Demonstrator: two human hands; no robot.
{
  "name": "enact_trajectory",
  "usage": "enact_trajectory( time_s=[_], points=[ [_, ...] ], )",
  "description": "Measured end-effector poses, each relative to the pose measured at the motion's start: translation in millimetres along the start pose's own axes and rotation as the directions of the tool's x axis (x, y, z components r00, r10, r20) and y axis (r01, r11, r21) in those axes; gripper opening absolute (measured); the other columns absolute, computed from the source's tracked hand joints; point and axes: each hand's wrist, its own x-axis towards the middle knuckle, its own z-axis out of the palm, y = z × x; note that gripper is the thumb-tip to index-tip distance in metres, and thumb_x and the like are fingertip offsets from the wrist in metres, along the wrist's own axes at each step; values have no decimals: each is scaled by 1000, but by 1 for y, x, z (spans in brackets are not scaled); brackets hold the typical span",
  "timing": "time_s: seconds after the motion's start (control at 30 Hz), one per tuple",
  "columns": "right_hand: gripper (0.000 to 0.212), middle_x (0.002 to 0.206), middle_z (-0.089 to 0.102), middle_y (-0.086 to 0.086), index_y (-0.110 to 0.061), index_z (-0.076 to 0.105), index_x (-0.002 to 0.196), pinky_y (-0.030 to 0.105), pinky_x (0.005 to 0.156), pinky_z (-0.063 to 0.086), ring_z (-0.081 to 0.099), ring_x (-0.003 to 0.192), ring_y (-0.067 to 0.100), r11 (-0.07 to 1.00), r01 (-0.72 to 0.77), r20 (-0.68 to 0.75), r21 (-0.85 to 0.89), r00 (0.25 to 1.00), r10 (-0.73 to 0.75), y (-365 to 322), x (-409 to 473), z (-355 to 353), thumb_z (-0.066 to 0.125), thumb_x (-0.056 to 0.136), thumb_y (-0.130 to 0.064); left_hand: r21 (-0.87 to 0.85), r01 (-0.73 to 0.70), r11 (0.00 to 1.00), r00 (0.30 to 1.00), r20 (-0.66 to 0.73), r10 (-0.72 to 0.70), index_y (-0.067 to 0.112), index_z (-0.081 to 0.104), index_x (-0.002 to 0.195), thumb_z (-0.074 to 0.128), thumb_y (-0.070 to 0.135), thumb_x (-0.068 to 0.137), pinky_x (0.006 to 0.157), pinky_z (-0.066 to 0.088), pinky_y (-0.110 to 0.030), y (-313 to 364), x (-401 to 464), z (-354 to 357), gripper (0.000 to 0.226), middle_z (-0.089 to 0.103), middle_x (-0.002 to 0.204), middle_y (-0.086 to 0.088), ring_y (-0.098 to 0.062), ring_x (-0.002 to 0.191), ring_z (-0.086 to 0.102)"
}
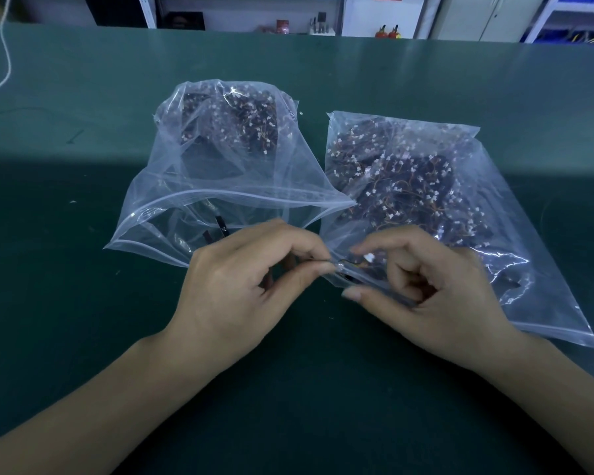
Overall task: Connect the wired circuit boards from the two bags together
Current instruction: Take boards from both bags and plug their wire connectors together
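Two clear zip bags on a green table (83, 303), both stuffed with small dark circuit boards trailing thin orange/red wires and white connectors. Left bag (220, 159) sits just beyond the left hand (240, 289), its zip mouth gaping open toward the person; a couple of loose dark boards (220, 226) lie inside near the mouth, just past the knuckles. Right bag (443, 200) lies flatter, partly under and beyond the right hand (436, 296), long axis running away from the person and slightly rightward.

Left hand: thumb and forefinger pinched together on a thin wired piece (326, 264), other fingers curled. Right hand: fingers curled, tips closed on a wired board with a white connector (369, 258); the board itself is mostly hidden, blurred. The held wire runs roughly left-right between the two hands, connector end on the right-hand side. Cannot tell whether the two pieces are joined.

Bare table surface near side of both wrists and far left of the left hand. The bags' near corners almost touch between the hands. A white cord (4, 56) lies far left beyond the left hand.
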Motion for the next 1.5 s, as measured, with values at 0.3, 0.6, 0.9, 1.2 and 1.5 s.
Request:
enact_trajectory(
  time_s=[0.3,0.6,0.9,1.2,1.5],
  points=[
    [43,98,63,-15,-24,73,115,21,69,47,54,70,12,986,-5,57,-165,998,14,9,3,-3,75,78,-1,13,-58,998,998,24,58,7,81,107,74,5,100,74,55,-29,0,0,1,10,73,99,0,-16,88,68],
    [33,92,70,-3,-17,77,103,29,64,48,57,67,19,992,49,-25,-114,998,-52,9,4,-2,79,84,9,263,-188,946,981,89,171,12,81,93,75,8,99,70,53,-37,-7,6,7,9,71,93,2,-22,81,63],
    [30,94,71,1,-13,80,104,27,65,48,58,67,19,993,54,-39,-103,997,-59,8,3,-3,78,86,11,298,-266,917,963,36,267,15,82,89,73,9,100,61,52,-37,-4,7,10,16,72,89,2,-22,74,62],
    [22,97,67,-6,-12,82,105,12,72,42,55,75,-1,991,74,-36,-114,996,-78,9,1,1,75,90,3,483,-263,835,930,359,85,34,80,105,54,35,107,45,44,-30,-2,3,11,26,63,65,7,-20,60,65],
    [25,92,67,-3,-20,80,108,31,63,47,56,66,20,996,44,-32,-81,998,-46,11,2,-1,77,91,-2,374,-173,911,974,203,102,23,74,87,59,24,99,44,39,-28,2,6,3,19,56,60,10,-15,51,55]
  ],
)
